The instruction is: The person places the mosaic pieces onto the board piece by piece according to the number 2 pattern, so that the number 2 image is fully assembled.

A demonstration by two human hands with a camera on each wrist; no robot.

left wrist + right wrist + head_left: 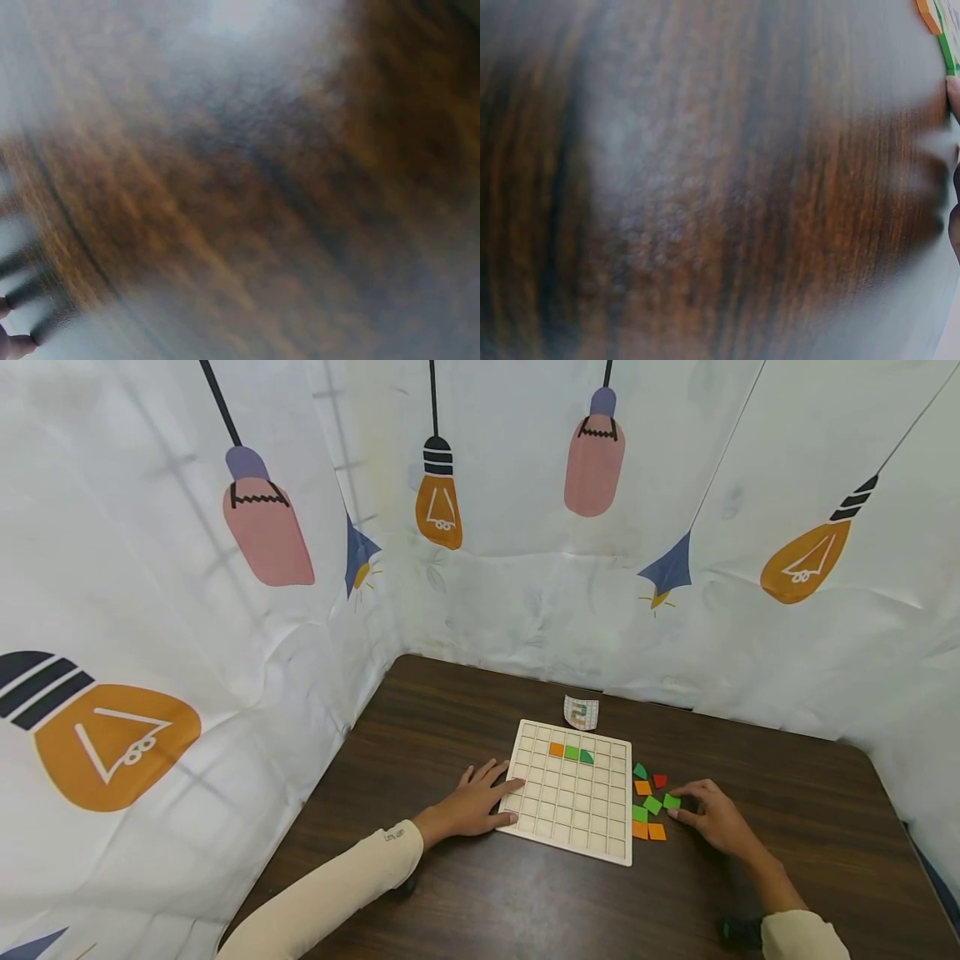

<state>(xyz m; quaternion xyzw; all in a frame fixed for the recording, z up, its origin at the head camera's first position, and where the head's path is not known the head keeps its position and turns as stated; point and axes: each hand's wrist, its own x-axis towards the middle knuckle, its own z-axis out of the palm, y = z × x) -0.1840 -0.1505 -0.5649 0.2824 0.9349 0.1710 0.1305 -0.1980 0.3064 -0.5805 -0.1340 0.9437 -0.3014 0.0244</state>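
Observation:
A pale gridded board (570, 814) lies on the dark table. On its upper rows sit an orange square (556, 749), a green square (572, 752) and a dark green curved-edge piece (587, 757) side by side. My left hand (468, 803) rests with spread fingers at the board's left edge, thumb and a finger over the rim. Right of the board, my right hand (712, 820) pinches a bright green square tile (672, 802) between thumb and forefinger. In the right wrist view only fingertips (954, 94) show at the edge, near green and orange tiles.
Loose tiles cluster along the board's right side: a red one (660, 781), a dark green curved one (640, 771), and several orange and green squares. A small printed card (581, 713) stands behind the board. White patterned cloth (510, 602) hangs around the brown table (450, 710).

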